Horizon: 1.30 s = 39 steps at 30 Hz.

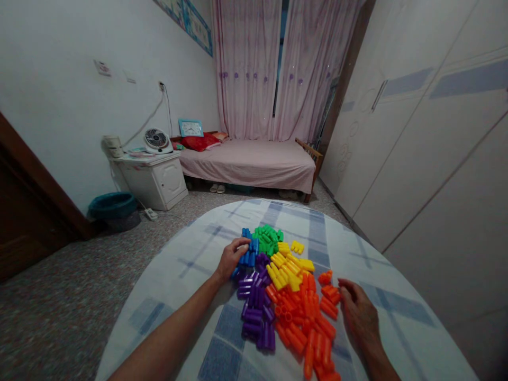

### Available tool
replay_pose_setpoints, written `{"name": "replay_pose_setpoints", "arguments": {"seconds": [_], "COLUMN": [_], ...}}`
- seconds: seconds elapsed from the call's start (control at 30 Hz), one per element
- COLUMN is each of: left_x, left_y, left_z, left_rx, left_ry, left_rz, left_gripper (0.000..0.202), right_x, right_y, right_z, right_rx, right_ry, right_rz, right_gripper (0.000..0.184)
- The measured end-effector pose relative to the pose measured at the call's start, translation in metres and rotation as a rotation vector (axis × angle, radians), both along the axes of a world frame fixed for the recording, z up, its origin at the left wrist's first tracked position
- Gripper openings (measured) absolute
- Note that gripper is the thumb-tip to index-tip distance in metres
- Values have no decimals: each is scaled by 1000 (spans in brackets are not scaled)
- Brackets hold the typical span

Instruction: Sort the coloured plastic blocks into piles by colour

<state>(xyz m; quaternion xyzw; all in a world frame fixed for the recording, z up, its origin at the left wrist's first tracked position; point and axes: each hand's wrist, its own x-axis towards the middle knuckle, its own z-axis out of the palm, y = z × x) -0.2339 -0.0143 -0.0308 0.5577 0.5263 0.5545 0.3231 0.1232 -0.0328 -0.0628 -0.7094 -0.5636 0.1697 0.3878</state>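
Plastic toy building pieces lie in piles grouped by colour on the round table. My left hand (233,258) rests at the left edge of the blue pieces (251,254), its fingers apart and fingertips against them. My right hand (360,312) lies beside the right side of the orange pieces (307,317), fingers loosely spread, fingertips close to a few loose orange ones (330,292). Between the hands are purple pieces (254,301), yellow pieces (288,269) and, farther back, green pieces (268,237). Neither hand shows anything held.
A checked cloth covers the table (178,280). Beyond it stand a bed (254,159), a white cabinet (156,180) with a small fan (156,139), and a teal bin (113,206). A tall wardrobe (420,132) lines the right side.
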Motion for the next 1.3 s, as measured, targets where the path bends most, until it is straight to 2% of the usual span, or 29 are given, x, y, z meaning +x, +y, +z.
{"name": "replay_pose_setpoints", "arguments": {"seconds": [0.1, 0.17, 0.2, 0.27, 0.33, 0.4, 0.53, 0.73, 0.9, 1.03, 1.3], "left_x": [13, 13, 10, -2, -17, -28, -32, -10, 8, 21, 44], "left_y": [-9, -5, 1, 19, 43, 66, 98, 123, 141, 147, 132], "left_z": [12, 17, 17, 15, 8, 0, -16, -30, -23, -14, 1], "left_rx": [25, 97, 137, 166, 81, 16, -55, -116, -165, -206, -175], "left_ry": [113, 212, 257, 351, 489, 534, 576, 634, 644, 653, 637], "left_rz": [-205, -225, -170, 18, 177, 191, 117, -52, -162, -257, -397], "left_gripper": [27, 24, 24, 27, 33, 35, 39, 45, 58, 67, 60], "right_x": [-1, -2, -2, -3, -3, -3, -2, -1, -2, -2, -2], "right_y": [0, 0, -1, -1, -1, -1, -1, -1, 0, 1, 1], "right_z": [1, 2, 2, 2, 1, 0, -1, -2, -4, -5, -5], "right_rx": [-12, -18, -18, -17, -18, -30, -58, -55, -32, -9, 41], "right_ry": [-7, 3, 9, 19, 23, 25, 23, 22, 28, 30, 17], "right_rz": [-6, -6, -5, -1, 2, 4, 7, 1, 18, 30, 32], "right_gripper": [48, 48, 48, 47, 46, 45, 44, 43, 42, 40, 38]}}
